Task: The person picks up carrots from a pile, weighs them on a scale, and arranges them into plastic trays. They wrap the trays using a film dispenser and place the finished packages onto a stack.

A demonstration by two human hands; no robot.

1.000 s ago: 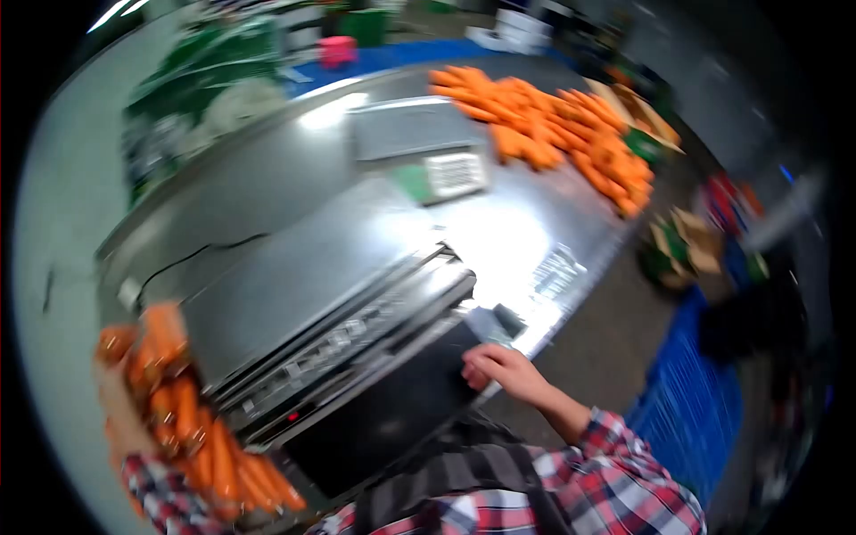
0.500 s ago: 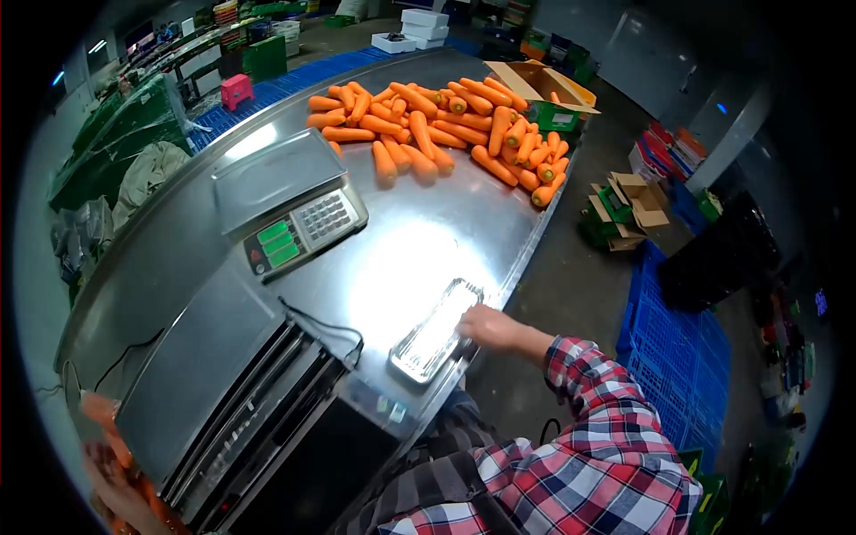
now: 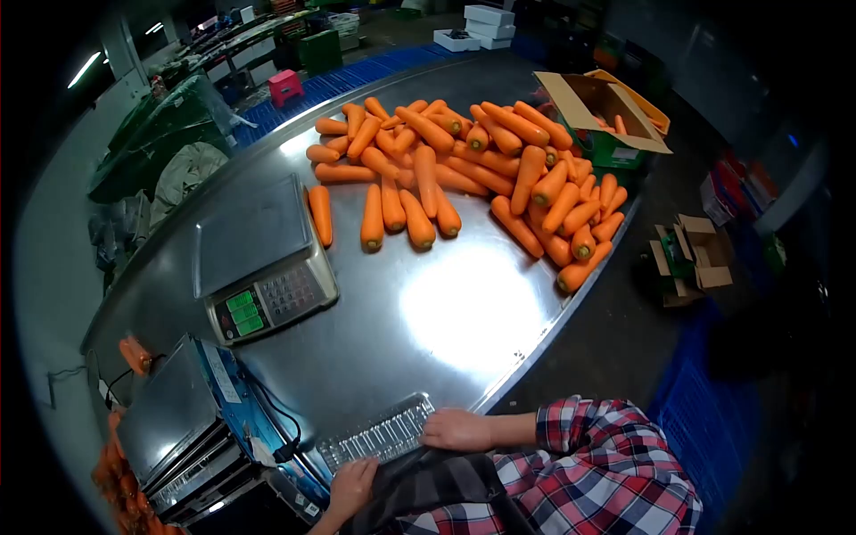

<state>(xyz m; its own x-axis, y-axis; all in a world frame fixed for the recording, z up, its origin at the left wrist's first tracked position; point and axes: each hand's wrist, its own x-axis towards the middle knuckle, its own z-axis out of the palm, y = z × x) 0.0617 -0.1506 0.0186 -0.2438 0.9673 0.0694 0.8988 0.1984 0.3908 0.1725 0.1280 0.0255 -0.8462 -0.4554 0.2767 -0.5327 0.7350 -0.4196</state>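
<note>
A clear ribbed plastic tray (image 3: 382,432) lies at the table's near edge, in front of my body. My right hand (image 3: 456,430) grips its right end with bent fingers. At the near left corner, my left hand (image 3: 355,481) has its fingers closed on the tray's rim. Nothing shows inside the tray. Beyond it, a heap of orange carrots (image 3: 481,160) covers the far part of the metal table (image 3: 374,330). Several carrots lie loose at the heap's near side.
A weighing scale (image 3: 254,241) with a green lit display stands left of centre. Nearer is a metal-topped machine (image 3: 169,401) with a black cable. Bagged carrots (image 3: 116,486) are at far left. An open carton (image 3: 597,107) sits beyond the heap, at the table's far right.
My left hand has come from the far left, beside the machine, to the tray. My right hand still holds the tray. The view has shifted, showing the carrots nearer.
</note>
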